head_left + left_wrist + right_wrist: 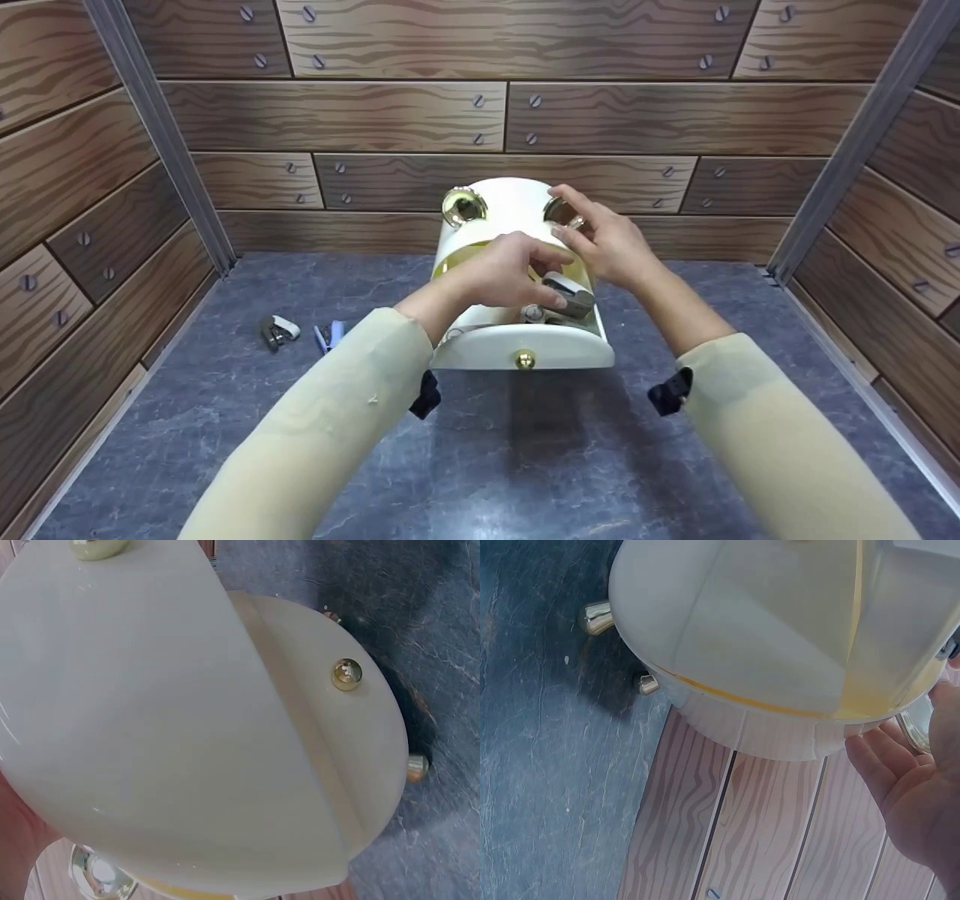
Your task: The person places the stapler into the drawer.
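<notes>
A white rounded container [517,196] stands on the dark table, its front open and a gold knob [525,360] on its low front panel. My left hand [510,271] reaches into the opening, thumb and fingers pinching a small grey-and-white stapler-like device [576,301]. Under it lies a round silvery item [533,313], partly hidden. At the upper right of the container, my right hand [611,244] holds a gold ring [559,211] between thumb and fingers. The right wrist view shows its fingers [881,761] against the container's side.
Left of the container, another small grey-and-white device [278,331] and a blue-handled item [330,334], partly behind the left sleeve, lie on the table [247,420]. A second gold ring [463,206] sits on the container's upper left. Wood-patterned walls [420,112] enclose the back and sides.
</notes>
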Available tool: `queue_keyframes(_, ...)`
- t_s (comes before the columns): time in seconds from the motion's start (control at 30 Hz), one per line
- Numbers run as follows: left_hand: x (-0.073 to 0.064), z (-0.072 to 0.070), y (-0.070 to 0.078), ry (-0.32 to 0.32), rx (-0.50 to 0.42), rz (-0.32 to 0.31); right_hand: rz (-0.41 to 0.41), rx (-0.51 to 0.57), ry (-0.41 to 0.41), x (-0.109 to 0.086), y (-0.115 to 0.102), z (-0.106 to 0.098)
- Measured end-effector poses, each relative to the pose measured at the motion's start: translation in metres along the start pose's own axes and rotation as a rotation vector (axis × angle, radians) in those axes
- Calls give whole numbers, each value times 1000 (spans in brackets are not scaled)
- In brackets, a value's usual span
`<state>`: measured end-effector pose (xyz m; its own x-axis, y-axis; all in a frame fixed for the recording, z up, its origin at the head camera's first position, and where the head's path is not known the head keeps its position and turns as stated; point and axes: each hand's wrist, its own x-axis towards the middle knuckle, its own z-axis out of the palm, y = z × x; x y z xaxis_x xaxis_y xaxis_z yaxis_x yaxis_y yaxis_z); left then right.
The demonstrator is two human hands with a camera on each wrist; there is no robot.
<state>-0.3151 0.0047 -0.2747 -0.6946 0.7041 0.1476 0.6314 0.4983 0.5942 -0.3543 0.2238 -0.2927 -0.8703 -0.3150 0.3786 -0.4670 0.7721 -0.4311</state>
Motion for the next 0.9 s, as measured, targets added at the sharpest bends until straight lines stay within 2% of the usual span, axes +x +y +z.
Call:
queue_keyframes(0.13, 0, 0, -2, 1, 24, -6, -5, 2, 9, 1, 0, 0)
queue_keyframes(0.33, 0, 2, -4, -22, 11, -16, -11, 10, 10, 0, 0, 0)
queue_keyframes(0.57, -1, 5, -1, -74, -79, -37, -19, 8, 18, 1, 2, 2)
queue_keyframes(0.77, -1, 6, 0, -132, -60, 40, -26, 8, 26, 0, 1, 2)
queue_keyframes(0.9, -5, 2, 0, -126, -83, -4, -25, 7, 23, 1, 1, 1)
